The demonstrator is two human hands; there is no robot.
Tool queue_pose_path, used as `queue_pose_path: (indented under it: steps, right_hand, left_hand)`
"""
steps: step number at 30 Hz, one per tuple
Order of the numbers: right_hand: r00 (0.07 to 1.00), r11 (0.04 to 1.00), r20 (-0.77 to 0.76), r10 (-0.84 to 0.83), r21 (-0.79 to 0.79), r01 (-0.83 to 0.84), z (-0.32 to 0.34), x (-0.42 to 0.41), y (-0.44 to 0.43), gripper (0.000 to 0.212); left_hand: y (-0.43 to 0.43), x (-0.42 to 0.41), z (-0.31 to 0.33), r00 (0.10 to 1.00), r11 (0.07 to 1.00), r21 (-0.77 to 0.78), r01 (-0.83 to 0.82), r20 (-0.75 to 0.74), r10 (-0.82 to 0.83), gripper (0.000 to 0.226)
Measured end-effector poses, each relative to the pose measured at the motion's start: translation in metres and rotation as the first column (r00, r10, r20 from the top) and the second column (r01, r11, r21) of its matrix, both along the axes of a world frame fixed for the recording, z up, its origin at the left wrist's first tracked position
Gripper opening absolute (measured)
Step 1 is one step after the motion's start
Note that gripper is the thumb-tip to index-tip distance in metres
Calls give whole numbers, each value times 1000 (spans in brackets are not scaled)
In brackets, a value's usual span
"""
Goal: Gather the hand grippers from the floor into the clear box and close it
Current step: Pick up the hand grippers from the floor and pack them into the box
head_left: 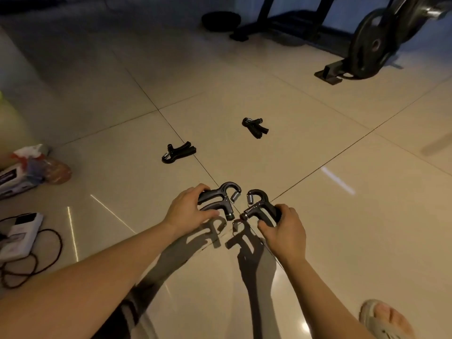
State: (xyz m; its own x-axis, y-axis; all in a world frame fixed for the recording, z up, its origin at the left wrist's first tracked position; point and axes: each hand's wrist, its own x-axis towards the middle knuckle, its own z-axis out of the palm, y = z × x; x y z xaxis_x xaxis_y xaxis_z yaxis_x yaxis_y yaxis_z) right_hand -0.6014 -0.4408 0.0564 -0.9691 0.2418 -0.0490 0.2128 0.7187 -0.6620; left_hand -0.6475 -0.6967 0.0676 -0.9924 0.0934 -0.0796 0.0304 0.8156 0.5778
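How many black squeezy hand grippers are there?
4. First gripper in the left hand, second gripper in the right hand, third gripper on the floor ahead, fourth gripper farther right. More may be hidden.

Honestly nothing here is reading clearly. The hand gripper (259,204) that the right hand (285,231) is holding is showing a short strip of pale marks near its adjuster knob, but they're coming out way too small to make out. The white packet (14,177) at the left edge is carrying a dark band with some print on it, and that's blurring into mush. The white box (20,234) with the cable (49,253) isn't giving me anything legible either.
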Motion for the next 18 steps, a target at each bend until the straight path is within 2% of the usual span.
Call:
queue_pose_path:
  steps: [4,8,12,15,18]
  right_hand:
    - [991,999,-132,-18,-42,13,45,39,24,45]
    - [965,995,-261,-26,-100,0,95,83,47,48]
    - [923,983,-382,-44,-180,-28,149,127,68,52]
    - [880,983,-475,-15,-169,-74,193,165,83,53]
    - [840,988,-542,25,-117,-105,239,207,102,56]
  left_hand:
    - [28,49,45,994,1000,28,-7,-112,10,59]
    - [59,95,109,972,999,-30,12,-233,-18,56]
    - [88,150,178,940,998,-37,-51,-338,35,58]
    - [104,199,228,913,997,-10,-79,-402,68,56]
    - [121,248,269,898,993,82,-88,-426,114,52]
